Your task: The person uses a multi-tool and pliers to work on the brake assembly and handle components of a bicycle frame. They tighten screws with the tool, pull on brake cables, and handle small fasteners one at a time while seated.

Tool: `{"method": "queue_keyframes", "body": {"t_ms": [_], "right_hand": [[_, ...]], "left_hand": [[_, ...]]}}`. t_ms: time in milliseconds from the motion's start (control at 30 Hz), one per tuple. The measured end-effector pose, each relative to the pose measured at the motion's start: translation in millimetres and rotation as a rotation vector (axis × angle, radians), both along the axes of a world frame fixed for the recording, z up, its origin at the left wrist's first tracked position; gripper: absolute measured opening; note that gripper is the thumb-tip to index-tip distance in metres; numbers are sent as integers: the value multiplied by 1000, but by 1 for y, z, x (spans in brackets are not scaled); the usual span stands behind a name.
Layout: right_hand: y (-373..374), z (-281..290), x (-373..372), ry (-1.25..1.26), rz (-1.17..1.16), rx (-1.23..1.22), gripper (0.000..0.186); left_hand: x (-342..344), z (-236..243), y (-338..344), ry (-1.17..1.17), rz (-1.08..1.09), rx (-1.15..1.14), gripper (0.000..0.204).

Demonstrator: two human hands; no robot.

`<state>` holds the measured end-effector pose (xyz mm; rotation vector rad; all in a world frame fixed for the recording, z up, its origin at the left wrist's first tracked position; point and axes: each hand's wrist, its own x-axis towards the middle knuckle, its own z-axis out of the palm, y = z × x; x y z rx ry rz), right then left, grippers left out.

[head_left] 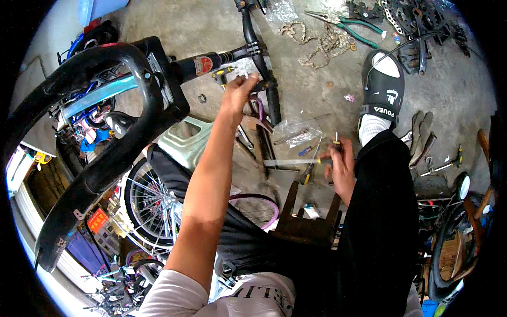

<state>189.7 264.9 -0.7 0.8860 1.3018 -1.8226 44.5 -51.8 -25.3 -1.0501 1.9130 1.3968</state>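
My left hand (241, 95) is raised beside a black bicycle handlebar (272, 103), close to its brake lever clamp. Its fingers are curled together, and whatever they hold is hidden. Low by my right knee, my right hand (344, 170) is closed around what looks like a screwdriver (320, 160) with a yellow collar and a long pale shaft pointing left. A small dark and yellow piece (336, 140) with a light tip stands up at the fingertips. The bicycle's black frame tube (198, 66) joins the handlebar from the left.
Green-handled pliers (354, 29), a loose chain (322, 47) and a clear plastic bag (298, 132) lie on the concrete floor. A pale green stool (187, 140) stands left of my arm, with a small dark wooden stool (301, 227) between my legs. Gloves (421, 132) lie right of my shoe.
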Motion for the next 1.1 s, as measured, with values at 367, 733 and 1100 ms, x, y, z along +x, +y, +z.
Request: {"method": "queue_keyframes", "body": {"t_ms": [367, 733, 1100], "right_hand": [[-70, -38, -56, 296, -531, 118, 31], [-60, -52, -64, 297, -397, 212, 34], [-62, -31, -90, -262, -838, -393, 26]], "left_hand": [[-10, -33, -2, -120, -71, -169, 47], [-14, -29, 4, -112, -135, -161, 45], [-14, -22, 11, -102, -106, -178, 48]]}}
